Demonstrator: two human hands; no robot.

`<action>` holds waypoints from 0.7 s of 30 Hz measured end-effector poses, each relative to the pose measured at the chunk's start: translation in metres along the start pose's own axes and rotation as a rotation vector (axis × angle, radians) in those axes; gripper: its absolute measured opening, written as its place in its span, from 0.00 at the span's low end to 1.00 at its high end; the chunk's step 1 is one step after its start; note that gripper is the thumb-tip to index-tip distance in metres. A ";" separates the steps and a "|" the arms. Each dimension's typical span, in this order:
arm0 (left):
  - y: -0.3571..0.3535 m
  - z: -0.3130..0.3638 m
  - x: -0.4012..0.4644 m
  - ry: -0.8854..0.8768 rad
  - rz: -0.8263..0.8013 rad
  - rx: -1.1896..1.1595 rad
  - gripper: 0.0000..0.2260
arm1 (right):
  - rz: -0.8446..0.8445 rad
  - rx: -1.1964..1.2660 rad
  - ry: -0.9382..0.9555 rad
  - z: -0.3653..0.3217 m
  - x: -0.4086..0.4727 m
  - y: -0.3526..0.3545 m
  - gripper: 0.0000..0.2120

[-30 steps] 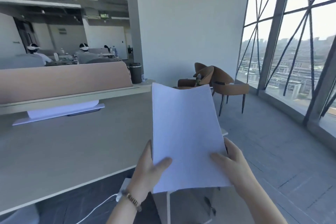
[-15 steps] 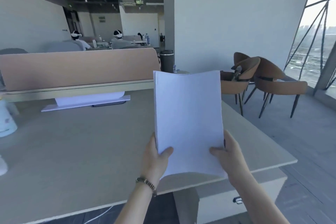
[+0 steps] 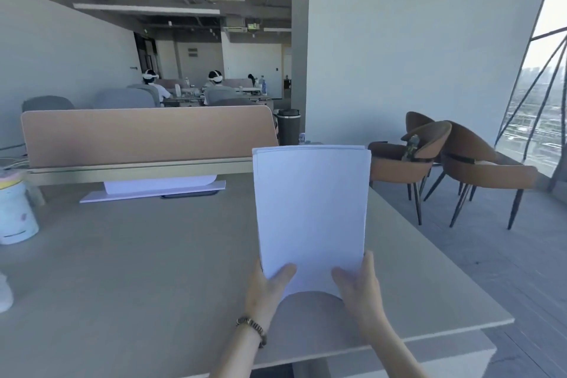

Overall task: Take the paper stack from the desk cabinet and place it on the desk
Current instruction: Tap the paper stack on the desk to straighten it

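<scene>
A white paper stack (image 3: 311,209) is held above the right part of the beige desk (image 3: 138,270), bowed upward along its length with its near edge arched. My left hand (image 3: 267,288) grips its near left corner, thumb on top. My right hand (image 3: 359,288) grips the near right corner the same way. The stack's far end points toward the divider. The top of the desk cabinet (image 3: 408,353) shows under the desk's right end.
A tan divider panel (image 3: 147,135) runs along the desk's far side, with a white stand (image 3: 153,189) below it. A pale cup (image 3: 15,212) stands at the left edge. Brown chairs (image 3: 454,163) sit on the floor to the right. People sit at far desks.
The view has swung left and the paper stack, held by both hands, has moved from beyond the desk's corner to over the desk surface.
</scene>
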State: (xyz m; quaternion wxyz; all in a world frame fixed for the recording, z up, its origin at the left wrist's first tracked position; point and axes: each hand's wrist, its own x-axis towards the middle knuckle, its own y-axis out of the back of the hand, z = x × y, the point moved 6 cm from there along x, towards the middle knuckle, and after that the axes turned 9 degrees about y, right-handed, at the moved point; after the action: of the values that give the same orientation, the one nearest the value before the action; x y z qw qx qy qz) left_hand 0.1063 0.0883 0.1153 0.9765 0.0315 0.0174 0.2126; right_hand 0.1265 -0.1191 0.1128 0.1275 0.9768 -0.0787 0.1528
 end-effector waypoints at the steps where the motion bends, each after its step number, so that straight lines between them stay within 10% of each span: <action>1: 0.000 -0.003 0.001 0.013 0.027 -0.009 0.24 | 0.000 -0.009 0.007 0.003 0.001 -0.001 0.13; 21: -0.006 -0.015 0.024 0.051 0.022 -0.006 0.14 | -0.099 -0.061 0.005 0.025 0.024 -0.002 0.11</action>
State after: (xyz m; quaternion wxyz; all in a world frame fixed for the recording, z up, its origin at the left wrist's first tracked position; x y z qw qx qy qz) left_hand 0.1295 0.0935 0.0998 0.9735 0.0230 0.0415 0.2239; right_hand 0.1563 -0.1265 0.0966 0.1646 0.9749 -0.0344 0.1462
